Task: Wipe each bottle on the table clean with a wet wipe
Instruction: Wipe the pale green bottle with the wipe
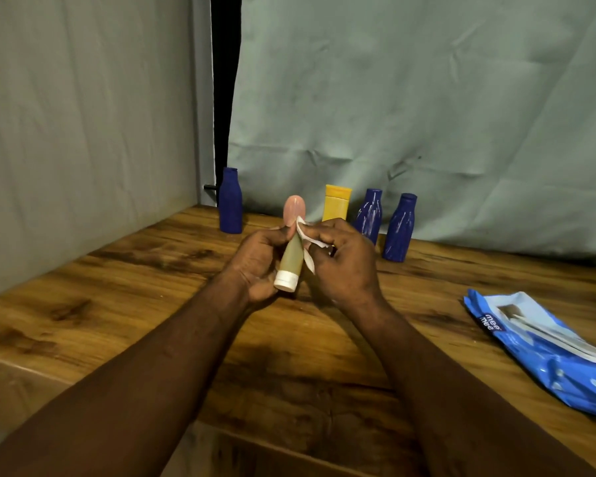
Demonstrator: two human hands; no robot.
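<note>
Left hand (255, 265) grips the tube (292, 253), cap nearest, above mid-table; right hand (344, 259) pinches the wet wipe (303, 233) against it. Risk: the wetted surface may slide from the curled fingers.

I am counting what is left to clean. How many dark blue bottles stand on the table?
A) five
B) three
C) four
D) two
B. Three stand at the back: the left blue bottle on one side of the yellow bottle, the middle blue bottle and the right blue bottle on the other.
</note>
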